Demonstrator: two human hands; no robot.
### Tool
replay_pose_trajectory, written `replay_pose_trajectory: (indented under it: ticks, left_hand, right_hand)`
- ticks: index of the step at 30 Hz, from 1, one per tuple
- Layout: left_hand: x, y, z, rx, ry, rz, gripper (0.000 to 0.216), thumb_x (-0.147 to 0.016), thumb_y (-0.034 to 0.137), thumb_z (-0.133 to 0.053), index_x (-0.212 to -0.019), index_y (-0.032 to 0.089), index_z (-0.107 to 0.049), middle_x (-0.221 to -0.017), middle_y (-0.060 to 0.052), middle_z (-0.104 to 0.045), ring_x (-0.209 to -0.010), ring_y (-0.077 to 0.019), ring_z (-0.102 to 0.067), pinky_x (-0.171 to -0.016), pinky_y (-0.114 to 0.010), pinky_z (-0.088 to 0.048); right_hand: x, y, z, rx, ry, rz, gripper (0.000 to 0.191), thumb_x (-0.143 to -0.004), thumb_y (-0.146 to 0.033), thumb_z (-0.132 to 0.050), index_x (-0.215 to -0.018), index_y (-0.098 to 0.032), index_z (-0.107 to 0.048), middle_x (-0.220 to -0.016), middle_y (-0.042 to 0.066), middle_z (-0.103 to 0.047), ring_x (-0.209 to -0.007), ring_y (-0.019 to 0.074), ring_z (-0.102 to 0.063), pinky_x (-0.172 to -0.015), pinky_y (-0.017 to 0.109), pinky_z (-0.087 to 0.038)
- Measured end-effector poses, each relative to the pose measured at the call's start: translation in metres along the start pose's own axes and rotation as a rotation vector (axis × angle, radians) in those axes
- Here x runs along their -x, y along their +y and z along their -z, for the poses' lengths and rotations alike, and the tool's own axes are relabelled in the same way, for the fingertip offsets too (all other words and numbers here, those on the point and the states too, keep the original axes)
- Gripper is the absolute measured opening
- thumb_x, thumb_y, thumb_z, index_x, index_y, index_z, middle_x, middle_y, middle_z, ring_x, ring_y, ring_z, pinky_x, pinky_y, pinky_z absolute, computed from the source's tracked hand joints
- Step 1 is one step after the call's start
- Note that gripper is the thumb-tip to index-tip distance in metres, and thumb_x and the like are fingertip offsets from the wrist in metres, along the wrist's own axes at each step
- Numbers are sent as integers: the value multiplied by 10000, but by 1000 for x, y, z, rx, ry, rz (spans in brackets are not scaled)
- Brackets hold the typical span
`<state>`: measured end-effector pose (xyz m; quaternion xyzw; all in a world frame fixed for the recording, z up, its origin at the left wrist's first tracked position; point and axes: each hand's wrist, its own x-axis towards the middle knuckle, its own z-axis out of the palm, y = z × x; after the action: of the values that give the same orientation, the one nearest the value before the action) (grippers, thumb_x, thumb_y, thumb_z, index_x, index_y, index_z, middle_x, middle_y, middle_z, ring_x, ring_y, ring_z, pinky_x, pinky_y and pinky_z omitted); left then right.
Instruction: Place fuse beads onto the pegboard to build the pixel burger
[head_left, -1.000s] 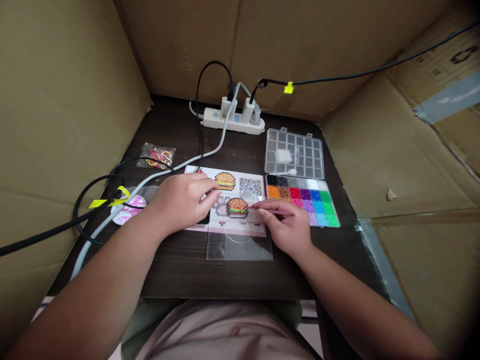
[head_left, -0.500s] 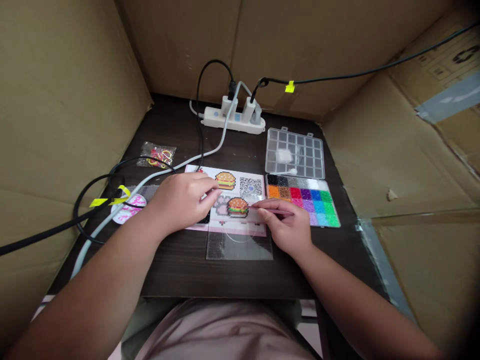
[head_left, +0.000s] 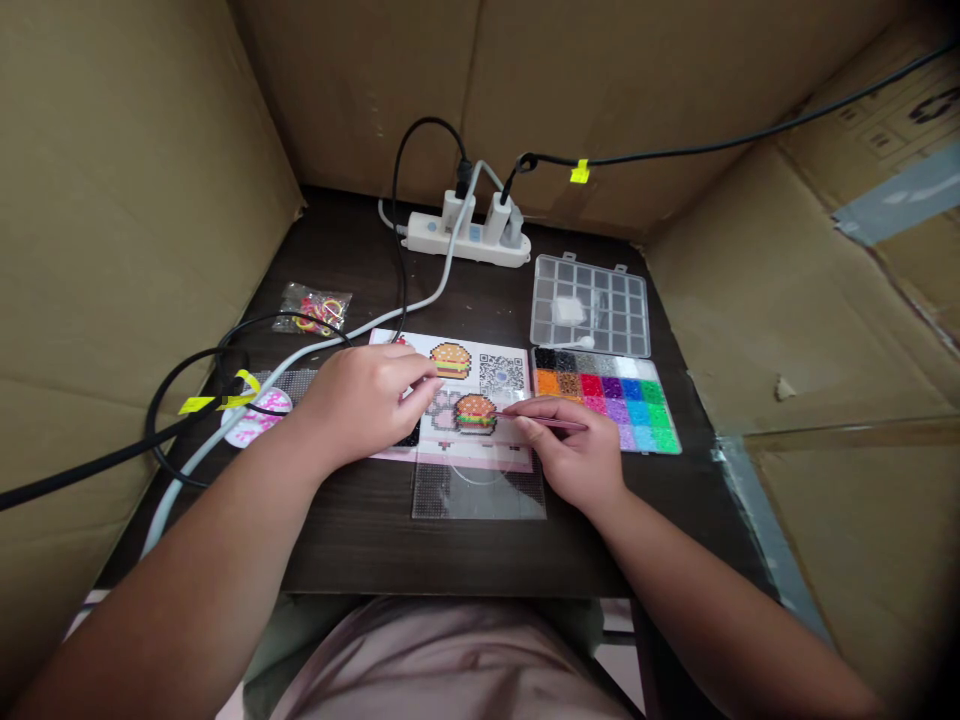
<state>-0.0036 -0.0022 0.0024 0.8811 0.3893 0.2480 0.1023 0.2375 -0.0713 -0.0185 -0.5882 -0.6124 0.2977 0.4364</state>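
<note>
- From my remote seat, I see the right hand (head_left: 574, 450) clamped on pink tweezers (head_left: 553, 424), tips right at the bead burger's right edge!
- That bead burger (head_left: 475, 412) sits on the clear pegboard (head_left: 480, 500), which overlaps my pattern sheet (head_left: 475, 352).
- Over at the sheet's left side, the left hand (head_left: 364, 395) has thumb and forefinger close; whether they meet or pinch anything, I can't tell.
- Just beside the right hand, the bead box (head_left: 600, 400) shows its colours, the compartmented lid (head_left: 589, 290) lying behind it.
</note>
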Motion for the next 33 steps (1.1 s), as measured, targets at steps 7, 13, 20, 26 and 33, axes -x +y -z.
replay_pose_trajectory:
  ticks: [7, 13, 20, 26, 33]
  left_hand:
    - [0, 0, 0, 3, 3, 2, 237, -909, 256, -495, -882, 169, -715, -886, -56, -724, -839, -200, -686, -760, -325, -529]
    - [-1, -1, 2, 1, -12, 15, 259, -916, 273, -481, -881, 176, -718, -889, -53, -725, -803, -186, -676, -719, -309, -518]
    - [-1, 0, 1, 18, -18, 12, 259, -915, 275, -486, -899, 168, -721, -914, -58, -731, -834, -198, -683, -751, -318, -524]
    - [-1, -2, -1, 5, -26, 8, 267, -917, 308, -491, -905, 175, -723, -916, -63, -731, -834, -198, -681, -757, -314, -519]
    - [-1, -5, -2, 10, -24, -8, 265, -924, 317, -495, -890, 175, -716, -883, -60, -721, -814, -190, -675, -759, -309, -522]
  right_hand:
    - [0, -3, 1, -10, 32, 14, 77, -793, -232, -674, -788, -215, -749, -822, 46, -776, -786, 208, -740, -717, 336, -615]
    - [4, -4, 30, 6, 243, -17, 45, -775, -259, -730, -790, -219, -744, -839, 52, -772, -782, 220, -740, -718, 353, -627]
    - [22, 9, 67, 117, 364, -52, 54, -763, -260, -756, -810, -234, -754, -826, 47, -769, -777, 228, -737, -726, 360, -621]
    - [27, 19, 59, 80, 337, -61, 35, -761, -241, -736, -769, -207, -740, -786, 59, -769, -743, 224, -742, -699, 351, -628]
    - [23, 20, 54, 59, 283, -106, 48, -762, -245, -735, -764, -197, -740, -796, 68, -775, -733, 213, -745, -685, 326, -632]
